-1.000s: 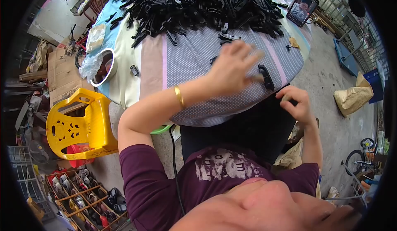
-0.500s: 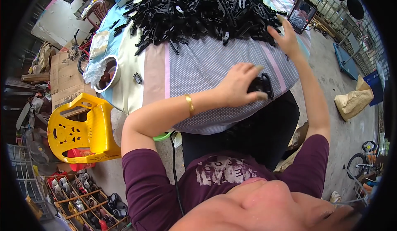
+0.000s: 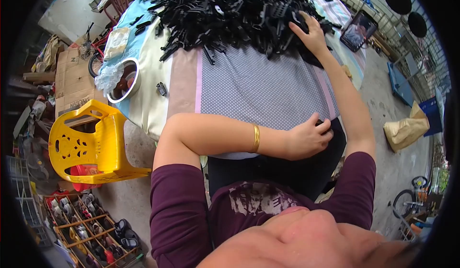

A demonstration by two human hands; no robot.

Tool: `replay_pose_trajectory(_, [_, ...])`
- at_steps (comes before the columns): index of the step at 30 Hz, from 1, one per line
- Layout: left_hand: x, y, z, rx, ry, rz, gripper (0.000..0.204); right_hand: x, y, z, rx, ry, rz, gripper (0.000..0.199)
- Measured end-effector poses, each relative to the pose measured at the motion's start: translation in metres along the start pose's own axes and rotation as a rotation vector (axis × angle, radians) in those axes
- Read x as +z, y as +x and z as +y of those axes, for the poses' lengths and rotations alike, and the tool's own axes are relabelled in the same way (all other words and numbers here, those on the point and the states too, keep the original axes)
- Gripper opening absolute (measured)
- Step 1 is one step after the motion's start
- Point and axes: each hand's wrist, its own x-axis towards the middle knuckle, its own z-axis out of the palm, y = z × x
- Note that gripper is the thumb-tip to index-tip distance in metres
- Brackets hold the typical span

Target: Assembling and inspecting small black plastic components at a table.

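A large heap of small black plastic pieces (image 3: 225, 18) covers the far part of the table. My right hand (image 3: 310, 35) reaches over the heap's right side, thumb and fingers apart among the pieces; whether it touches any is hard to see. My left hand (image 3: 311, 137), with a gold bangle on the wrist, is at the table's near right edge, just above my lap. Its fingers are curled round a black plastic piece (image 3: 319, 122), mostly hidden, with only a small dark part showing. One loose black piece (image 3: 161, 89) lies apart on the pale cloth at the left.
A patterned cloth (image 3: 258, 86) covers the table. At its left stands a white bowl (image 3: 136, 83) with a clear plastic bag. A phone (image 3: 358, 31) is propped at the right edge. A yellow plastic chair (image 3: 108, 143) is left of me; a paper sack (image 3: 407, 129) stands on the floor.
My left hand has drawn back from the cloth toward the near edge, still closed on a black piece. My right hand has moved left over the heap.
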Motion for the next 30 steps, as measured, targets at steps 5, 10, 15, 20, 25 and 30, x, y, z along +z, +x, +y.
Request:
replay_pose_trajectory(5, [0.002, -0.005, 0.014, 0.211, 0.546, -0.160, 0.033, 0.005, -0.011, -0.039, -0.006, -0.038, 0.026, 0.073])
replay_pose_trajectory(10, [-0.011, -0.011, 0.002, 0.557, -0.169, 0.179, 0.034, 0.006, -0.018, -0.064, 0.033, 0.036, -0.012, 0.076])
replay_pose_trajectory(15, [-0.060, -0.052, -0.089, 0.006, -0.069, 0.559, 0.030, 0.012, -0.024, -0.083, -0.011, 0.183, -0.045, 0.073])
replay_pose_trajectory(20, [-0.057, -0.175, -0.278, -1.287, 0.440, 0.798, 0.065, 0.022, -0.029, -0.118, -0.138, 0.225, -0.015, 0.076])
replay_pose_trajectory(25, [-0.045, -0.263, -0.421, -1.864, -0.163, 0.665, 0.087, 0.020, -0.050, -0.141, -0.230, 0.190, -0.111, 0.076])
replay_pose_trajectory(30, [-0.057, -0.283, -0.501, -1.508, -0.576, 0.703, 0.073, 0.023, -0.060, -0.143, -0.362, 0.107, -0.203, 0.072])
